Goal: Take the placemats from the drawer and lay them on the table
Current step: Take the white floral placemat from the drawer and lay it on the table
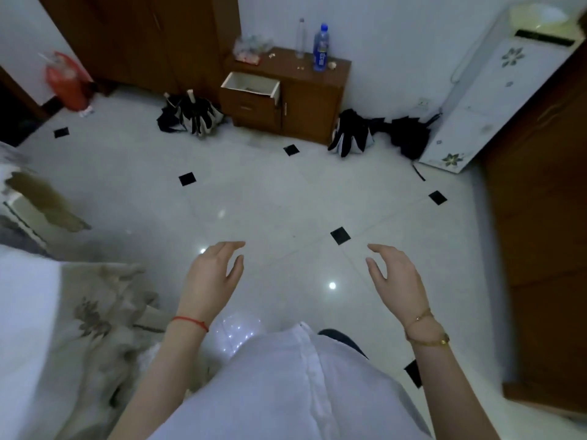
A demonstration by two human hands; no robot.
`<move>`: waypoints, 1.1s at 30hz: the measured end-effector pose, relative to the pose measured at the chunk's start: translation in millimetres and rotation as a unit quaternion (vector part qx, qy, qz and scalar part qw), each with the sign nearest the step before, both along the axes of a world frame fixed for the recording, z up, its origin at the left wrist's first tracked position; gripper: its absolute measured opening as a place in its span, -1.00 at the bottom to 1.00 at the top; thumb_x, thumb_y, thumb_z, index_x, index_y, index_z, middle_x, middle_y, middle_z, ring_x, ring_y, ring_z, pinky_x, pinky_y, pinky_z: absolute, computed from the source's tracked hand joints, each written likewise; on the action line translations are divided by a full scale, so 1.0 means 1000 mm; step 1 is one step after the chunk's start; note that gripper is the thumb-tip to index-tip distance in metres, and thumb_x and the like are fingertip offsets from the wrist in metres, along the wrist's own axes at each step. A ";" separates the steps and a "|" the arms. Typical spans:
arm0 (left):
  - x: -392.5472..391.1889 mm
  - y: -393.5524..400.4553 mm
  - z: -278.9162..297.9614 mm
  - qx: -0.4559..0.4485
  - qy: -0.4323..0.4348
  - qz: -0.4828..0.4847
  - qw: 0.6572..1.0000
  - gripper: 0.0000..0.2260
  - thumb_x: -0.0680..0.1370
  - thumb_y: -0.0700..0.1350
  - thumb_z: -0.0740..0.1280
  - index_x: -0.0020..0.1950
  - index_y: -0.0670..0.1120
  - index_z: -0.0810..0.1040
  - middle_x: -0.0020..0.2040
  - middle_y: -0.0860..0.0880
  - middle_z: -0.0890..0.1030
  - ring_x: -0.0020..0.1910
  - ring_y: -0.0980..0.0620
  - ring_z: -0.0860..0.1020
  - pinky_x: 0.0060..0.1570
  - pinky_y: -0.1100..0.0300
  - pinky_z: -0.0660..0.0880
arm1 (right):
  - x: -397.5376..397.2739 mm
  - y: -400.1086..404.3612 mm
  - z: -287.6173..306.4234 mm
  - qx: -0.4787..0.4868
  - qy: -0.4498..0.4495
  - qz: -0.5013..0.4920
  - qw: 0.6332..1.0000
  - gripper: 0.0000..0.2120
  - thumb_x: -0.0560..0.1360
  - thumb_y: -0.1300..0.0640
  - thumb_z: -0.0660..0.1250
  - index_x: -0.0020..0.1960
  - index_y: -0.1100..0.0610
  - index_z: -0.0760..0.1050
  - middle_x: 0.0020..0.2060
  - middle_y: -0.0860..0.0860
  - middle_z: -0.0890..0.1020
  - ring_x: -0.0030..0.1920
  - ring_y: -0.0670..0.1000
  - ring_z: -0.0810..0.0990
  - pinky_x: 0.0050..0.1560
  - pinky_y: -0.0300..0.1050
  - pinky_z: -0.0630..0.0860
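A small brown cabinet [313,100] stands against the far wall, and its top drawer [251,85] is pulled out, showing a pale inside with something flat and dim at the bottom. No placemat is clearly visible. My left hand [212,277] and my right hand [397,277] hover over the white floor well short of the cabinet, both empty with fingers loosely spread. A patterned cloth surface [104,312] lies at my lower left.
Two plastic bottles [320,49] and small items sit on the cabinet top. Folded black umbrellas [190,115] lie on the floor on both sides of it. A red fire extinguisher [65,81] is at back left, a white standing unit [482,100] at right, dark wooden furniture [540,217] along the right edge.
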State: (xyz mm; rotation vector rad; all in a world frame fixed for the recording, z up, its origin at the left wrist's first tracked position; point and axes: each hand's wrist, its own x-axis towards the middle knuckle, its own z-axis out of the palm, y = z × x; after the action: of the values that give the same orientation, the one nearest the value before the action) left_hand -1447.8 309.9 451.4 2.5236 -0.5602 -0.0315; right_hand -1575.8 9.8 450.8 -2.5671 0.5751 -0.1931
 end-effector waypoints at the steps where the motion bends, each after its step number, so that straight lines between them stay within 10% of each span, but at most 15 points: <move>1: 0.021 -0.005 0.002 0.003 0.001 0.007 1.000 -0.76 0.57 -0.16 0.30 0.23 -0.10 0.57 0.15 -0.07 0.63 0.13 -0.11 0.58 0.15 0.03 0.51 | 0.022 -0.006 0.000 0.003 0.003 0.006 1.000 -0.71 0.58 0.14 0.27 0.28 0.18 0.49 0.15 0.08 0.60 0.18 0.06 0.54 0.19 -0.25 0.35; 33: 0.687 -0.104 -0.038 -0.001 0.021 0.216 0.976 -0.77 0.56 -0.20 0.32 0.20 -0.13 0.59 0.09 -0.08 0.65 0.03 -0.08 0.62 0.06 0.10 0.53 | 0.813 -0.129 -0.043 0.017 0.038 0.223 0.974 -0.68 0.58 0.11 0.26 0.30 0.19 0.48 0.19 0.11 0.59 0.20 0.09 0.53 0.23 -0.13 0.42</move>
State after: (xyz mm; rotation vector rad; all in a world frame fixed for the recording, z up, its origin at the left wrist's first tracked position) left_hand -761.2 205.9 413.3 2.5807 0.0126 0.0753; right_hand -762.6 -119.6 407.7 -2.6005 0.0163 0.0713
